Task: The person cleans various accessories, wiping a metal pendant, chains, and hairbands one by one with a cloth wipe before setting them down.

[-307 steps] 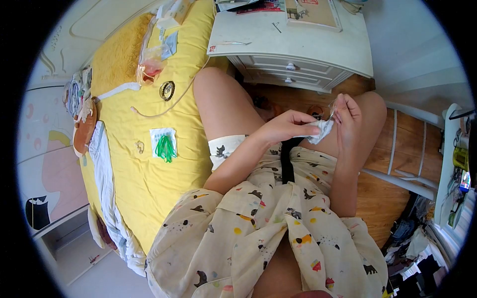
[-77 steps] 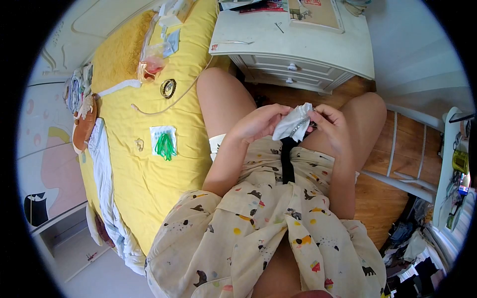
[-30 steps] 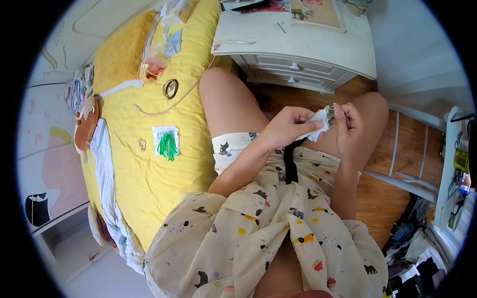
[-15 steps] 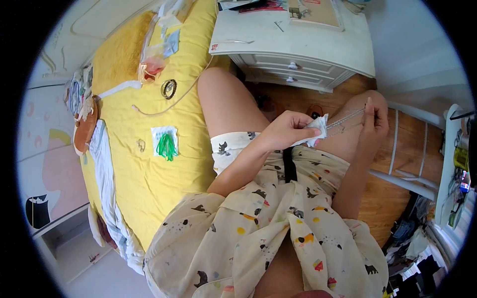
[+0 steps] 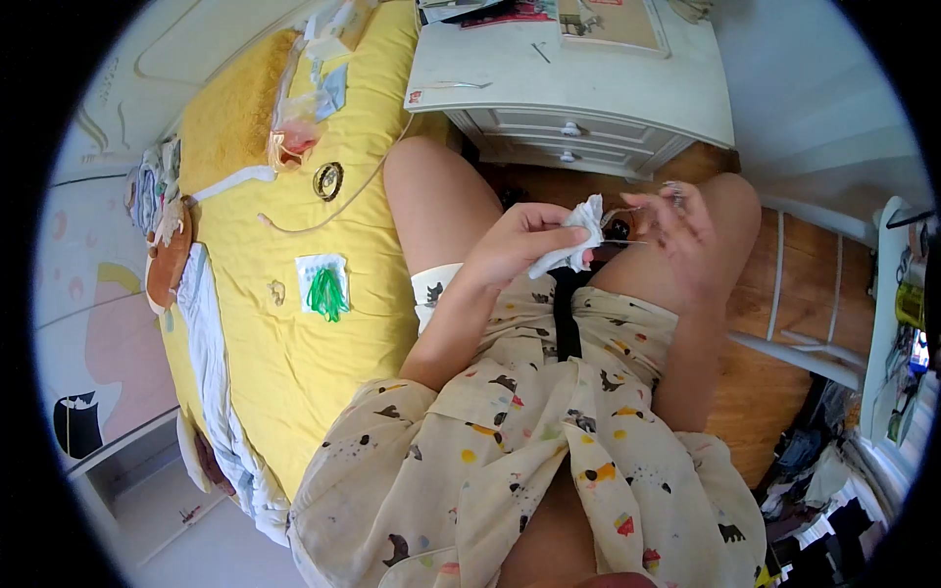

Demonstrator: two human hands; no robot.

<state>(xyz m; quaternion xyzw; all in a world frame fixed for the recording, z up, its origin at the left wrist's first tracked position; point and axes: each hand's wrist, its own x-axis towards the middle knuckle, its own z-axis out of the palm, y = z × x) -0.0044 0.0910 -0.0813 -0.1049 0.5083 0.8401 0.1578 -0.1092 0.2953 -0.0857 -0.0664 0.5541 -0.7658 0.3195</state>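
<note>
My left hand [image 5: 520,243] is closed around a crumpled white tissue or cloth [image 5: 580,235], pinching it between thumb and fingers above my lap. From the tissue a thin silver chain [image 5: 621,242] runs to the right. Some of its length is hidden in the folds. Close by on the right, my right hand [image 5: 682,227] has curled, slightly blurred fingers on the chain, and a shiny bit shows at the fingers. Both hands are raised over my thighs.
On the yellow bed [image 5: 363,363] at left lie green strips on a white packet [image 5: 310,267], a dark round bracelet [image 5: 328,181] and a pale cable [image 5: 338,214]. Tweezers [image 5: 461,85] rest on the white drawer cabinet [image 5: 588,93] ahead. A white metal frame [image 5: 779,265] stands at right.
My left hand and the tissue have shifted slightly left. My right hand has come left, nearer the tissue, and the chain that was stretched between them is now shorter and less taut.
</note>
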